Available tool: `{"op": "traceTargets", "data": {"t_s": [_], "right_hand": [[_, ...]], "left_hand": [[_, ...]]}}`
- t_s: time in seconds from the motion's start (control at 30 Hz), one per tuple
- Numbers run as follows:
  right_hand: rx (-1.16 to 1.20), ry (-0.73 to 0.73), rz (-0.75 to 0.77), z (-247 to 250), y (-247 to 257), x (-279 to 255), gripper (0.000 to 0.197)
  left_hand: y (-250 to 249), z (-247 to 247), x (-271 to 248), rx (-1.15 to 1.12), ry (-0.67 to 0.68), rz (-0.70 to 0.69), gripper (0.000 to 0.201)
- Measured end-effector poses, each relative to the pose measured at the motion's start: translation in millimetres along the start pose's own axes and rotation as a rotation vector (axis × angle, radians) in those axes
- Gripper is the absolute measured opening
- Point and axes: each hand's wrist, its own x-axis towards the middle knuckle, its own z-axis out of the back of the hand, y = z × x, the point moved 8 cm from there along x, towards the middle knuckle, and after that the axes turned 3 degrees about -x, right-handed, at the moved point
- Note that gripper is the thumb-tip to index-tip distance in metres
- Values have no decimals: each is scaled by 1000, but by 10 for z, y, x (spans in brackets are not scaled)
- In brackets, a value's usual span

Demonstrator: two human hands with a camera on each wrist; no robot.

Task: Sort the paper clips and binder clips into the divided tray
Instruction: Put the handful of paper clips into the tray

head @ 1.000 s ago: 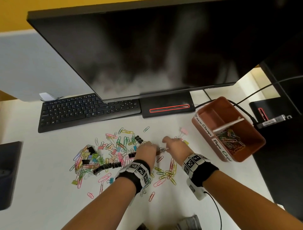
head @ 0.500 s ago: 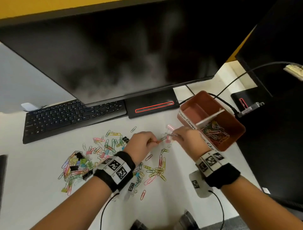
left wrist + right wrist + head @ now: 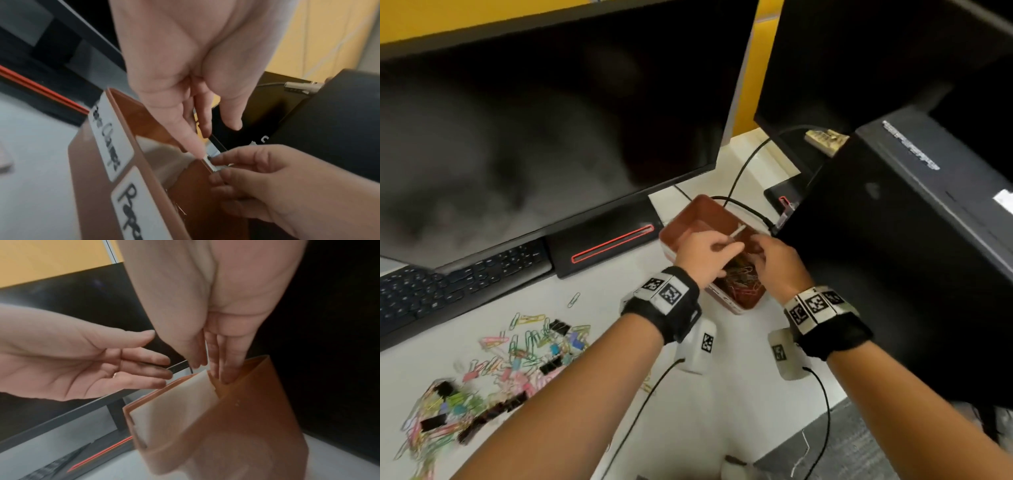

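- Overhead, a big black monitor [image 3: 544, 120] is looming across the desk [image 3: 739, 346], its glossy screen dark, with a black computer tower [image 3: 914, 240] standing on the right.
- Below it, a black keyboard [image 3: 455, 284] is lying flat on the smooth white desktop.
- Both forearms are reaching forward, each wearing a black wrist band with printed square markers, and meeting over the tray.
- Just beside the tower, the terracotta plastic tray [image 3: 688, 216] is sitting, box-shaped, split by a thin white divider [image 3: 738, 230]; white handwritten labels are stuck along its side.
- Left hand [image 3: 702, 255] is hovering over the tray with fingers extended and relaxed, palm empty in the right wrist view.
- Right hand [image 3: 779, 265] is dipping curled fingers toward the divider's top edge, pinching a small metallic piece there; what that piece is, I cannot tell through the blur.
- Down in the nearer compartment, a tangle of coloured wire paper clips [image 3: 739, 279] is lying.
- Off to the left, well apart, mixed paper clips and black binder clips [image 3: 510, 356] are sprawling loose on the desk.
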Motion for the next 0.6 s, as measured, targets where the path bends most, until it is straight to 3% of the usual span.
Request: {"op": "traceTargets", "data": {"t_s": [0.07,0.17,0.23,0.33,0.4,0.5,0.6], "right_hand": [[-2,-45,65,-4,58,-44,27],[-15,-118,342,-101,394,-228,21],[-7,30,495,-404,643,-361,21],[-125,459,521,-1119,835,-614,34],[-254,636,516,-1521,857,-782,47],[-390,695,585,-1881,930,-931,68],[-434,658,594,-2022,1005,-923,83]], "left_hand": [[-29,251,-116,97,-85,-104,16],[142,730,-440,193,-213,-145,4],[401,1032,-715,238,-284,-79,5],[879,1372,-1141,271,-344,56,16],[1252,1451,-1389,268,-314,181,26],[1718,1370,-1676,339,-242,288,47],[1930,1146,-1797,421,-169,279,78]]}}
